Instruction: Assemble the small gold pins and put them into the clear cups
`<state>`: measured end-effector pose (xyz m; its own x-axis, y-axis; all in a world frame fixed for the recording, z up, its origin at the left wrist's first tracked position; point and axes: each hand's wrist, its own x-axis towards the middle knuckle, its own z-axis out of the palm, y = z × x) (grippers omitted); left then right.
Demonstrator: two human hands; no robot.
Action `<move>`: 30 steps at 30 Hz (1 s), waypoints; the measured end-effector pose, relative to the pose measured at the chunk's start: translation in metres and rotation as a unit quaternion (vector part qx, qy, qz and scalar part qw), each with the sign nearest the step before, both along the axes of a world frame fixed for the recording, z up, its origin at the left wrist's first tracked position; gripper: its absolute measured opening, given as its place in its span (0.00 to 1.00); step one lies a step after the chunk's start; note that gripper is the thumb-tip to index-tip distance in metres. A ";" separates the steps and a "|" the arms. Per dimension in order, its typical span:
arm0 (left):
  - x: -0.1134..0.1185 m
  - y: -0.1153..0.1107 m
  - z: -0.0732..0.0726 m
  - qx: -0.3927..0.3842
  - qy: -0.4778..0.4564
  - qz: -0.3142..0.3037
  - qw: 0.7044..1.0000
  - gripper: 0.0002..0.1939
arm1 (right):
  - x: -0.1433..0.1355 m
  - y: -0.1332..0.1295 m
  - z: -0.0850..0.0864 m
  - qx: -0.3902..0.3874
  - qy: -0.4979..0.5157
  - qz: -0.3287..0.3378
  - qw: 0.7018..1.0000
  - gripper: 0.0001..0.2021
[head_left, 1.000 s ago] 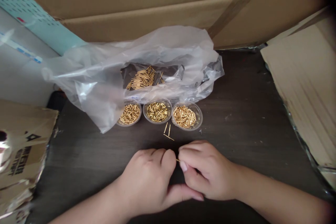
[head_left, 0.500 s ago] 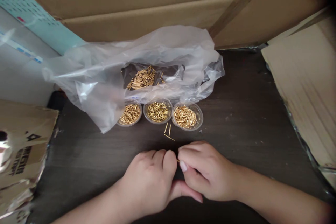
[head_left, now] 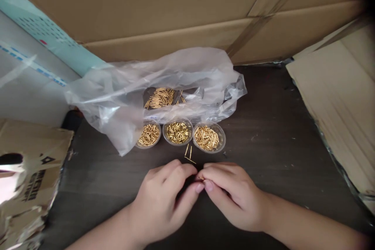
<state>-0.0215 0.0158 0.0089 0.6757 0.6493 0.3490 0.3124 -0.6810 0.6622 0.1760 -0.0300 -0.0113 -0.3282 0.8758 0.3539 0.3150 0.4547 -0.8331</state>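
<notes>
Over the dark tabletop, my right hand (head_left: pixel 237 195) is closed, thumb and forefinger pinching a tiny gold pin (head_left: pixel 201 179). Most of that pin is hidden by the fingers. My left hand (head_left: pixel 168 193) meets it from the other side, its thumb and curled fingers closed at the pin's other end. The fingertips of both hands nearly touch. Just beyond them lie several loose gold pins (head_left: pixel 190 152). Behind these stand three clear round cups in a row: a left cup (head_left: pixel 159 134), a middle cup (head_left: pixel 191 132) and a right cup (head_left: pixel 224 140), all holding small gold metal pieces.
A crumpled clear plastic bag (head_left: pixel 123 105) lies behind the cups, with longer gold pins (head_left: pixel 161 98) inside its opening. Its edge overlaps the left cup. A large cardboard box (head_left: pixel 164 8) forms the back. Cardboard (head_left: pixel 336 93) borders the right, and a torn printed carton (head_left: pixel 32 164) the left.
My left hand has turned and its thumb has come up from beneath my right hand to the fingertips. My right hand keeps its pinch. The camera view has tilted slightly.
</notes>
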 end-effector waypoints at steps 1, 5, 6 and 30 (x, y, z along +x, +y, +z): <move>-0.001 0.000 0.000 0.007 -0.011 0.008 1.000 0.07 | -0.001 0.000 0.000 0.010 -0.013 -0.016 1.000 0.08; -0.002 -0.001 -0.002 0.033 -0.045 0.013 0.998 0.16 | -0.007 -0.005 -0.005 0.057 -0.091 -0.058 0.993 0.10; -0.002 -0.001 -0.002 0.031 -0.051 0.010 0.998 0.17 | -0.008 -0.007 -0.006 0.071 -0.114 -0.067 0.989 0.10; 0.002 -0.006 -0.010 -0.096 0.020 -0.084 0.992 0.06 | -0.065 0.126 0.108 0.054 -0.479 0.101 0.870 0.08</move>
